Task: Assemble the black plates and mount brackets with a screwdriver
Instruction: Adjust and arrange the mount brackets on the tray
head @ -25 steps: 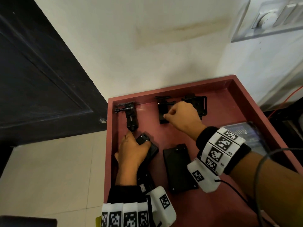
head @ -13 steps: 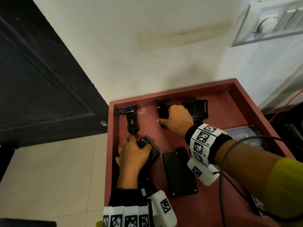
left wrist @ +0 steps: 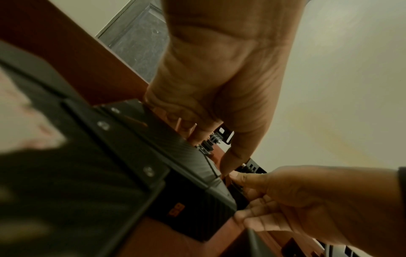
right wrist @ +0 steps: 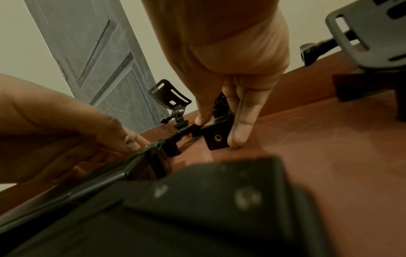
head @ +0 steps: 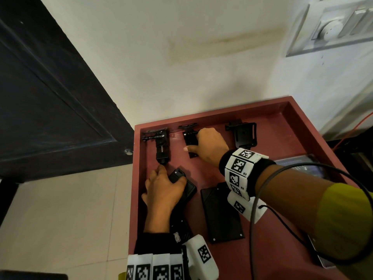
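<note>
On the red tray [head: 268, 110] my right hand [head: 198, 143] pinches the block of the middle mount bracket [head: 189, 137]; in the right wrist view thumb and fingers [right wrist: 239, 128] clamp its sides, a brass hole facing the camera. My left hand [head: 169, 178] grips the far end of a black plate [head: 188, 187], thumb on top. A second black plate [head: 220, 217] lies flat to its right, partly under my right wrist. Another mount bracket [head: 161, 147] stands at the tray's back left, a third mount bracket [head: 244, 135] at the back middle.
The tray's raised rim runs close behind the brackets. A dark door [head: 50, 98] and tiled floor [head: 60, 209] lie left of the tray. A flat dark packet [head: 298, 165] rests at the tray's right side. A black cable [head: 252, 209] loops from my right wrist.
My right hand has slid left over the middle bracket and now covers more of it, thumb stretched out. The left hand stays on the plate. The head view has tilted slightly.
</note>
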### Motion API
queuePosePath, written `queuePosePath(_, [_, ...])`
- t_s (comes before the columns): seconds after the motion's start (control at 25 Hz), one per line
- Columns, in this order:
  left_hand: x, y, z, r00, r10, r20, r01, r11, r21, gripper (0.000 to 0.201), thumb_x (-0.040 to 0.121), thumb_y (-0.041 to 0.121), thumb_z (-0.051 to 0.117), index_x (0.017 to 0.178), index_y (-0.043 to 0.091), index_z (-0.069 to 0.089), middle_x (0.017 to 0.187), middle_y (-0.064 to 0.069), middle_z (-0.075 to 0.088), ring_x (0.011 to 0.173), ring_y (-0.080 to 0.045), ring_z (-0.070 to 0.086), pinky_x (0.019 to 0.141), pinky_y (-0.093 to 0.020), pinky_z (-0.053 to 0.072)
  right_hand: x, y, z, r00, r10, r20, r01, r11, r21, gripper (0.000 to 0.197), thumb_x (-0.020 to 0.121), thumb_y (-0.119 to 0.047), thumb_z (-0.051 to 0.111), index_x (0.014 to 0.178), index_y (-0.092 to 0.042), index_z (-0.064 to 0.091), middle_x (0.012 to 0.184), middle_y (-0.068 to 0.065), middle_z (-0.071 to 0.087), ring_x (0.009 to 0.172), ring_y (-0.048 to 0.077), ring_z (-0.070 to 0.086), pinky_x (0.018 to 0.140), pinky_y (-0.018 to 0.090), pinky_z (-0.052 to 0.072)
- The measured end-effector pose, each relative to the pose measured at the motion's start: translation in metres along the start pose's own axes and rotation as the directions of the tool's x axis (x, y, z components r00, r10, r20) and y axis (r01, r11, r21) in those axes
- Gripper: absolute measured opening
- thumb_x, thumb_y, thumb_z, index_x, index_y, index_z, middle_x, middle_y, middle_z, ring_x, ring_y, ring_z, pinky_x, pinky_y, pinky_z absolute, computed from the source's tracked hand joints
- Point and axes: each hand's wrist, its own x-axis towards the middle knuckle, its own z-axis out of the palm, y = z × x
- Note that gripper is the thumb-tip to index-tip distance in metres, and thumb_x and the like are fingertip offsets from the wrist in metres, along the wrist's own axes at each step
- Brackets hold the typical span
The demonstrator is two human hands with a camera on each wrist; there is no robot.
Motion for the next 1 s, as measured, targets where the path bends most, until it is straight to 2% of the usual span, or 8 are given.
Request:
queuePosePath(0.12, [0.001,-0.001,0.000,1.000,-0.001,-0.003,0.001,1.000,-0.007,0.068,0.090,0.048,0.054,0.148,0.022,0.030,0.147,-0.004,0.033,0.136,-0.028,0.029,0.105,-0.046,0.028,-0.006,-0.005,-0.011,0.995,0.002,0.103,-0.004,1.000,0.020,0.052,0.088,-0.049,0.060,0.058,-0.012,0.041,0.058,0.002,0.047,0.063,0.023,0.055,0.055,0.028,0.044])
queuePosePath(0.2, [0.000,-0.001,0.000,1.000,0.002,-0.009,-0.002,1.000,-0.009,0.067,0.089,0.048,0.055,0.146,0.021,0.033,0.146,-0.005,0.034,0.136,-0.028,0.031,0.105,-0.046,0.028,-0.015,-0.004,-0.031,0.990,0.014,0.142,-0.010,1.000,-0.028,0.048,0.088,-0.050,0.059,0.064,-0.009,0.051,0.061,0.006,0.057,0.061,0.023,0.062,0.065,0.030,0.054])
queuePosePath(0.28, [0.000,-0.001,0.000,1.000,0.007,-0.021,-0.007,1.000,-0.023,0.066,0.089,0.047,0.056,0.146,0.021,0.034,0.147,-0.005,0.034,0.135,-0.028,0.032,0.106,-0.045,0.028,-0.024,0.006,-0.056,0.997,0.021,-0.069,-0.028,0.994,-0.108,0.044,0.085,-0.054,0.061,0.084,-0.010,0.065,0.084,0.009,0.067,0.082,0.027,0.066,0.075,0.034,0.053])
queuePosePath(0.36, [0.000,-0.004,-0.001,0.999,0.007,-0.047,-0.010,0.998,-0.068,0.068,0.088,0.047,0.058,0.146,0.020,0.034,0.146,-0.005,0.035,0.134,-0.029,0.035,0.107,-0.045,0.030,-0.029,0.025,-0.074,0.948,0.047,-0.315,-0.112,0.975,-0.192,0.054,0.082,-0.059,0.059,0.111,-0.014,0.062,0.113,0.010,0.061,0.108,0.031,0.056,0.080,0.038,0.048])
queuePosePath(0.52, [0.003,-0.008,0.000,0.996,0.020,-0.084,-0.036,0.982,-0.185,0.067,0.085,0.045,0.063,0.142,0.018,0.040,0.138,-0.008,0.041,0.125,-0.033,0.044,0.103,-0.051,0.038,-0.031,0.056,-0.056,0.974,0.153,-0.170,-0.203,0.920,-0.335,0.069,0.078,-0.063,0.061,0.131,-0.021,0.045,0.129,0.012,0.044,0.118,0.035,0.047,0.084,0.041,0.045])
queuePosePath(0.76, [0.000,-0.003,-0.005,0.982,0.067,-0.175,-0.124,0.933,-0.338,0.076,0.071,0.044,0.065,0.138,0.016,0.044,0.130,-0.007,0.047,0.116,-0.030,0.050,0.097,-0.052,0.044,-0.036,0.078,-0.056,0.987,0.020,-0.162,0.000,0.993,0.120,0.050,0.074,-0.017,0.073,0.119,-0.021,0.052,0.114,0.007,0.053,0.099,0.028,0.057,0.078,0.036,0.051])
queuePosePath(0.92, [-0.007,0.010,-0.013,0.935,0.145,-0.323,-0.291,0.834,-0.468,0.031,0.081,0.018,0.071,0.108,0.022,0.057,0.113,-0.004,0.059,0.090,-0.017,0.057,0.082,-0.037,0.051,-0.062,0.068,-0.064,0.993,-0.121,-0.005,0.099,0.788,0.608,0.051,0.075,0.006,0.071,0.114,-0.020,0.052,0.111,0.000,0.056,0.090,0.016,0.063,0.067,0.021,0.056])
queuePosePath(1.0, [-0.019,0.023,-0.016,0.951,0.234,-0.205,-0.310,0.738,-0.599,0.025,0.083,0.020,0.072,0.099,0.029,0.056,0.105,0.000,0.063,0.086,-0.015,0.059,0.072,-0.029,0.052,-0.071,0.064,-0.064,0.973,-0.215,0.083,0.082,0.659,0.748,0.052,0.077,0.017,0.063,0.115,-0.017,0.053,0.110,0.002,0.058,0.091,0.011,0.064,0.071,0.021,0.055])
